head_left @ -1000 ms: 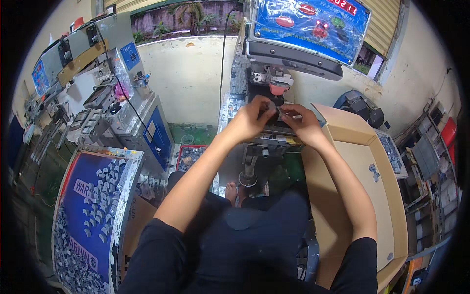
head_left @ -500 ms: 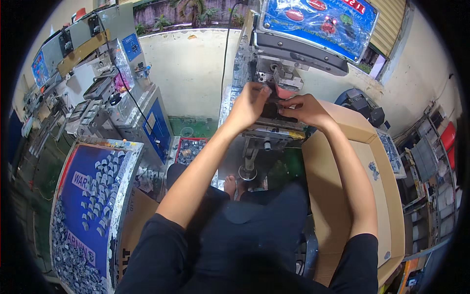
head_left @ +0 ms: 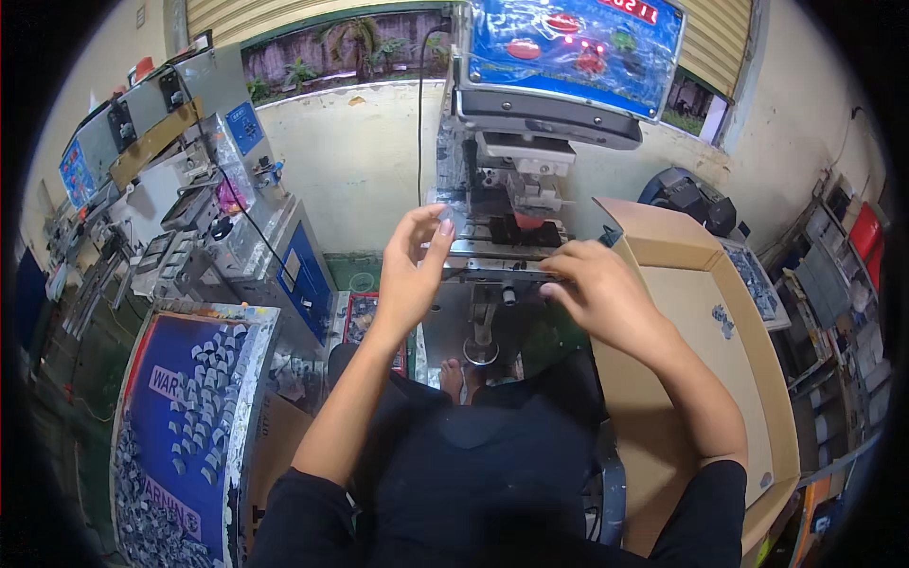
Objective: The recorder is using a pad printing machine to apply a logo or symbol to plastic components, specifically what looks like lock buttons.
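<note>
My left hand (head_left: 414, 270) is raised in front of the left side of the pad printing machine (head_left: 453, 170). Its thumb and forefinger pinch a small grey piece (head_left: 444, 215), mostly covered by the fingertips. To the right, my right hand (head_left: 606, 292) hovers by the front edge of the machine's bed, thumb and fingers apart, with nothing visible in it. Between and beyond the hands, a reddish pad (head_left: 526, 223) hangs under the machine's head, over a dark plate (head_left: 516, 235). A blue control panel (head_left: 568, 47) with lit red lights tops the machine.
At the left, a blue board (head_left: 204, 379) carries many small curved grey pieces. A large cardboard box (head_left: 686, 379), with a few grey pieces inside, stands at my right. Another machine (head_left: 251, 213) stands back left. A red tray (head_left: 352, 322) of grey pieces sits low down.
Both hands have drawn back from under the machine's head toward me and moved apart. My right hand's fingers have spread. The view has shifted, so the machine appears lower and further left.
</note>
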Motion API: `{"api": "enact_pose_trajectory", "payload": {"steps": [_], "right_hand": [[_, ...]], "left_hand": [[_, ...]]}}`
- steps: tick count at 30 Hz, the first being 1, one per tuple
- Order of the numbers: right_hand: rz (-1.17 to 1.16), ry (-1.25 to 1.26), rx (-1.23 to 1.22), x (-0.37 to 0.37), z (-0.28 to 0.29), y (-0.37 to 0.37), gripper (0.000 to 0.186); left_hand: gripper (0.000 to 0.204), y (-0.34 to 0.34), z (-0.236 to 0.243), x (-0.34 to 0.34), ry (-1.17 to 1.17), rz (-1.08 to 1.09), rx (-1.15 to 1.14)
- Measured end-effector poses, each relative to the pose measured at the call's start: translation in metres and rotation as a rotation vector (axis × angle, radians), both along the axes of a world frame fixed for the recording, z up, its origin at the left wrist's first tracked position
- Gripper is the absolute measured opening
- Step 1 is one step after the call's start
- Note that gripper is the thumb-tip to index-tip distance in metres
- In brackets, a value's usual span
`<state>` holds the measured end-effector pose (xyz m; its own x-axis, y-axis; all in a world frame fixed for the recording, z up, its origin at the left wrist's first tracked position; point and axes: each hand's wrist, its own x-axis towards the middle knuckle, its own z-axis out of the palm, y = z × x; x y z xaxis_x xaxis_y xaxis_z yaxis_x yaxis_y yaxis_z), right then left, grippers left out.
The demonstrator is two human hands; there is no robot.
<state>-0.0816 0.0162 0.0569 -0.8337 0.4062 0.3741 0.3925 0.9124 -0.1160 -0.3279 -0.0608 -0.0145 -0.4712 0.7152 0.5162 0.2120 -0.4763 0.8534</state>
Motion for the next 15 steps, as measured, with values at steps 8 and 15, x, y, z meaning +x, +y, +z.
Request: {"api": "enact_pose_trajectory", "payload": {"steps": [8, 15], "right_hand": [[1.011, 0.236, -1.430, 0.015, 0.037, -0.133, 0.026], [1.268, 0.414, -1.989, 0.037, 0.021, -0.156, 0.019]], "left_hand": [[0.039, 0.073, 0.006, 0.000, 0.123, -0.021, -0.121], [0.039, 0.082, -0.016, 0.002, 0.379, 0.155, -0.164]]}}
